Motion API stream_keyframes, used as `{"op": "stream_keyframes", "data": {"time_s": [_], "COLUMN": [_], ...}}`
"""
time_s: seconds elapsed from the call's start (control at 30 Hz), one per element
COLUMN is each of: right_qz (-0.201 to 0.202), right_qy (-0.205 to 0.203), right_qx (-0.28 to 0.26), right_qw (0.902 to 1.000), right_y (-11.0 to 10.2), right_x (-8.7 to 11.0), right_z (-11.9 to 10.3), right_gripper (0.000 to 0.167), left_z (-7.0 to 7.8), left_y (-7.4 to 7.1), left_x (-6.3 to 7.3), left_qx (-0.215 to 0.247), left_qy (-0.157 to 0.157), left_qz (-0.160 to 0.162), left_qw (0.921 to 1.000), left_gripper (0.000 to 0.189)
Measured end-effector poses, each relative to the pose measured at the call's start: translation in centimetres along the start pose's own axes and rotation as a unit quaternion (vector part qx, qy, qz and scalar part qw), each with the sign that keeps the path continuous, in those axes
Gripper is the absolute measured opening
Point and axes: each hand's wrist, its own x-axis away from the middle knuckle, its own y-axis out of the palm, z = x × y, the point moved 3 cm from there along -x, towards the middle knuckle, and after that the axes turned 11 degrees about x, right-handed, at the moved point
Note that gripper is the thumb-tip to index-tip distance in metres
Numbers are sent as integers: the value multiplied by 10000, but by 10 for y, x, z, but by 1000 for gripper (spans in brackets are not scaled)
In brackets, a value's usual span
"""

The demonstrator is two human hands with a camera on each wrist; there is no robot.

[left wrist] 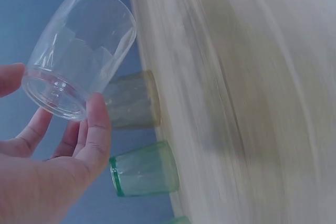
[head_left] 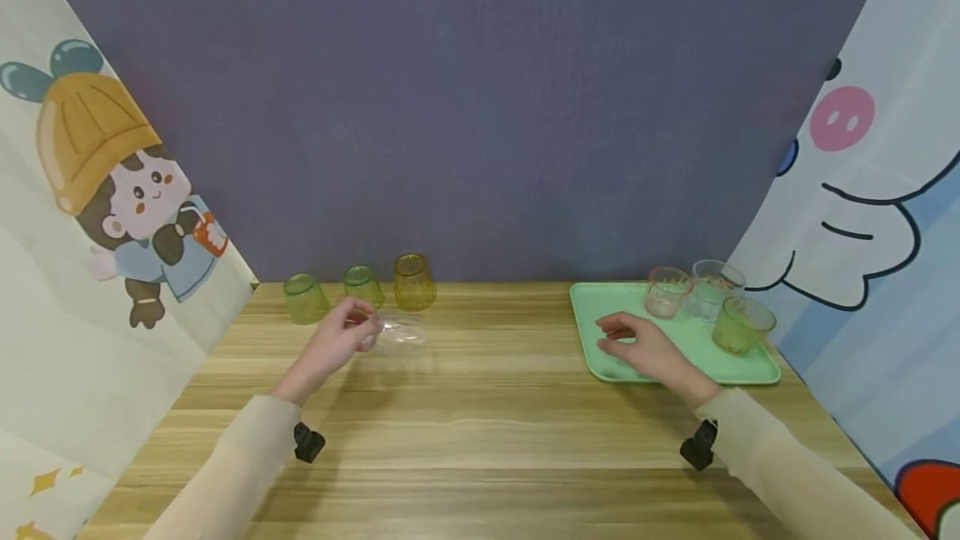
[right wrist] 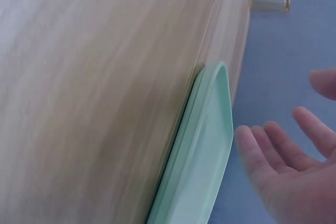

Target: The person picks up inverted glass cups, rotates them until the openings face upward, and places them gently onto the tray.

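Note:
My left hand (head_left: 339, 342) pinches a clear glass (left wrist: 81, 51) by its base between thumb and fingers. In the head view this glass lies sideways in the grip, its mouth pointing right, above the wooden table. Behind the hand stand a green glass (head_left: 305, 299), a second green glass (head_left: 363, 287) and an amber glass (head_left: 414, 282). My right hand (head_left: 651, 348) holds nothing; its fingers are relaxed, with thumb and fingertips apart, over the left part of a mint-green tray (head_left: 609, 367). On that tray are a pink-tinted glass (head_left: 667, 293), a clear glass (head_left: 709, 294) and a yellow-green glass (head_left: 741, 327).
The wooden table (head_left: 480, 440) meets a dark blue-grey panel (head_left: 480, 107) along its back edge. Printed cartoon curtains flank it at left (head_left: 90, 315) and right (head_left: 862, 340). The tray's raised rim (right wrist: 228, 93) shows in the right wrist view.

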Motion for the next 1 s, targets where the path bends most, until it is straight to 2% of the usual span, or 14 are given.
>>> {"op": "stream_keyframes", "data": {"time_s": [0.33,0.53,1.0], "right_qz": [-86,-95,-69], "right_qy": [40,-25,-228], "right_qx": [-386,-525,-741], "right_qw": [9992,9986,9970], "right_y": [5,9,22], "right_x": [6,7,10], "right_z": [-5,-9,-21], "right_gripper": [41,42,39], "left_z": [5,8,16], "left_y": [12,20,36], "left_x": [3,7,11], "left_qx": [740,840,1196], "left_qy": [-150,-88,75], "left_qz": [-102,-194,-165], "left_qw": [9971,9962,9927], "left_gripper": [38,36,35]}}
